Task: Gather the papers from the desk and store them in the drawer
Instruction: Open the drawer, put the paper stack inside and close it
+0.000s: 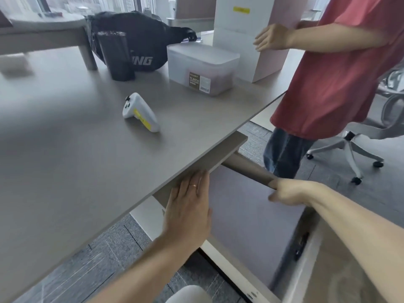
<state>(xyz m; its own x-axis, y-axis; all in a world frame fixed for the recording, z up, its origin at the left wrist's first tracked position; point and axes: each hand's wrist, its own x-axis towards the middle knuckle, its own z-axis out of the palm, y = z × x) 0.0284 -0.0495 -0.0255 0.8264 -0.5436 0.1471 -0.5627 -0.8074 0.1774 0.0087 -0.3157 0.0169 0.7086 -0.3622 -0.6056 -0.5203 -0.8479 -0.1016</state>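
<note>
Grey desk (pixel 76 160) in an office, bearing a white controller (pixel 140 112), a frosted plastic storage box (pixel 203 64), a black bag (pixel 135 40) and a tall white carton (pixel 238 36) — second person in a red shirt (pixel 341 68) standing beyond the far corner. Below the edge, drawer (pixel 251 215) pulled out, lined by a flat mauve-grey sheet, maybe the papers. Left hand (pixel 188 206) flat and unclenched at the drawer's left side — right hand (pixel 288 191) clasped over its far rim.
</note>
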